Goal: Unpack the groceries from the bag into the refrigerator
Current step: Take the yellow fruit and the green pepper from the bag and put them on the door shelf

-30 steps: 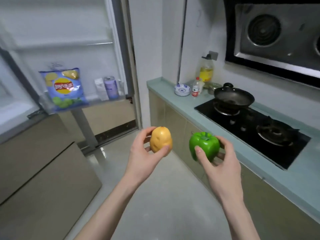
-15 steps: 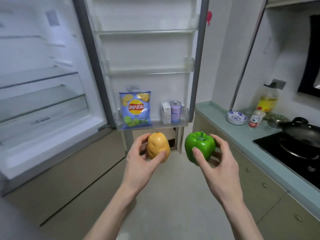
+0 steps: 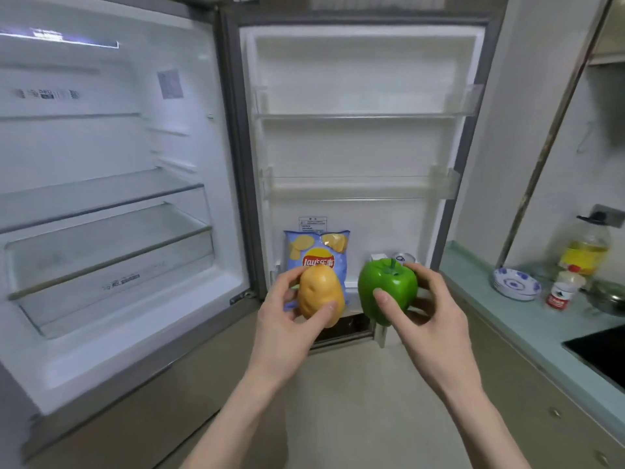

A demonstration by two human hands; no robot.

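My left hand [image 3: 282,328] grips a yellow-brown potato [image 3: 319,292] between thumb and fingers. My right hand [image 3: 431,324] grips a green bell pepper [image 3: 385,287] beside it. Both are held up in front of the open refrigerator door [image 3: 365,147]. On the door's lowest shelf stand a blue bag of chips [image 3: 316,253], a small white carton [image 3: 377,258] and a can [image 3: 404,258], partly hidden behind the pepper. The refrigerator compartment [image 3: 111,204] on the left is lit, with glass shelves [image 3: 101,198] and a clear drawer [image 3: 111,265]. No grocery bag is in view.
A pale green counter [image 3: 527,319] runs along the right, carrying a blue-patterned bowl [image 3: 515,284], a small red-labelled bottle [image 3: 564,289], an oil bottle [image 3: 586,247] and a black hob [image 3: 602,350]. Beige cabinet fronts [image 3: 527,401] stand below it. The two upper door shelves [image 3: 365,113] hold nothing.
The view has swung left from the stove to face the open refrigerator and come closer. Both hands still hold the potato and the pepper, now raised before the door's bottom shelf.
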